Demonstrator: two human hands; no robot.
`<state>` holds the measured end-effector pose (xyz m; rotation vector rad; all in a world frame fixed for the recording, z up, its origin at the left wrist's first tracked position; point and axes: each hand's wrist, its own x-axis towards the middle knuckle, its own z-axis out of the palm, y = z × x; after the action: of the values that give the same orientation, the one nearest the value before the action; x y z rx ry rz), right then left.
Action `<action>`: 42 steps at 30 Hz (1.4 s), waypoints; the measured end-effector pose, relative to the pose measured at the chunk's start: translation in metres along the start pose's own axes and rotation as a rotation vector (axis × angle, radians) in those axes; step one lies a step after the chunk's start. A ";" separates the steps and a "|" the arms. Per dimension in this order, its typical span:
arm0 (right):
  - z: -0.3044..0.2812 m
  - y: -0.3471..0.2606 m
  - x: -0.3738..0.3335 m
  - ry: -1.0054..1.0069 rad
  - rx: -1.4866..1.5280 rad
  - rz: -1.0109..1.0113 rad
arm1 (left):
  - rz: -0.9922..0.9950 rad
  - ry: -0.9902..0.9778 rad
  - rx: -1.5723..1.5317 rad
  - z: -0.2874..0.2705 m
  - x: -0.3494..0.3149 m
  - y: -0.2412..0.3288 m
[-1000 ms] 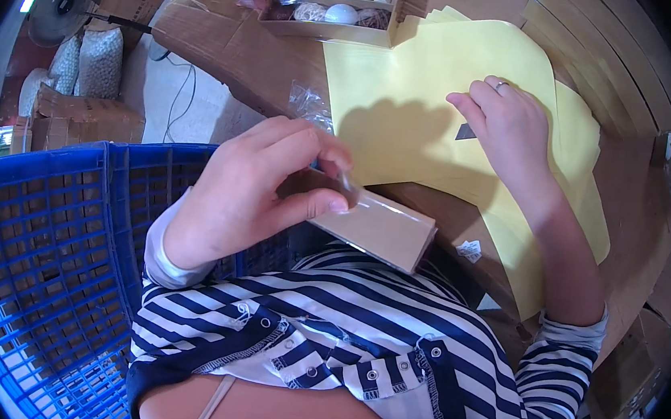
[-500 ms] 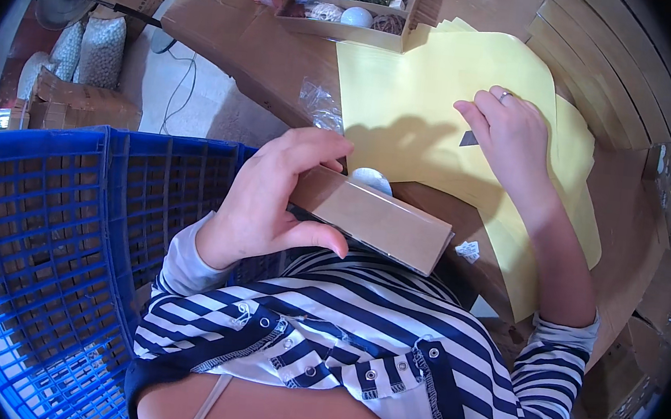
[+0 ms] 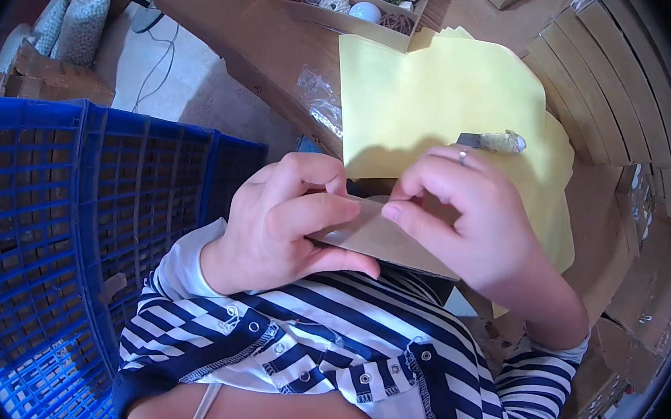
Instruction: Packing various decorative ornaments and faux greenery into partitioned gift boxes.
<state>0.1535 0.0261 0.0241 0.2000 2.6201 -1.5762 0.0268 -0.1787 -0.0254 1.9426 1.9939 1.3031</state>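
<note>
A flat brown cardboard box [image 3: 401, 244] is gripped in my left hand [image 3: 282, 220], close in front of my striped shirt. The left thumb lies along the near edge and the fingers curl over the top. My right hand [image 3: 471, 223] is at the box's far edge, thumb and forefinger pinched together. Whatever lies between those fingertips is too small to make out. Beyond the right hand, a blade-like tool [image 3: 495, 141] with a grey flat end and a wrapped, pale handle rests on yellow paper sheets [image 3: 445, 83].
A blue plastic crate [image 3: 86, 194] stands at my left. An open box of craft pieces [image 3: 354, 13] sits at the table's far side. Clear plastic wrap [image 3: 319, 99] lies left of the paper. Stacked cardboard boxes [image 3: 606, 82] line the right. Filled bags [image 3: 82, 28] stand far left.
My right hand has left the tool on the yellow paper and come down to the box. The left hand has shifted slightly right, its fingers now curled over the box, which has tilted.
</note>
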 end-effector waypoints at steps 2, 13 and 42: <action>0.005 -0.003 -0.003 0.194 -0.369 -0.324 | -0.009 0.031 -0.006 0.002 -0.001 0.002; 0.006 -0.019 -0.010 0.290 -0.091 -0.118 | -0.111 0.152 0.084 0.004 -0.009 0.008; 0.006 -0.018 0.000 0.221 0.115 0.127 | 0.069 0.121 0.159 0.005 -0.010 0.006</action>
<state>0.1505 0.0124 0.0365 0.5678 2.6110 -1.7529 0.0364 -0.1854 -0.0301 2.0643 2.1671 1.3468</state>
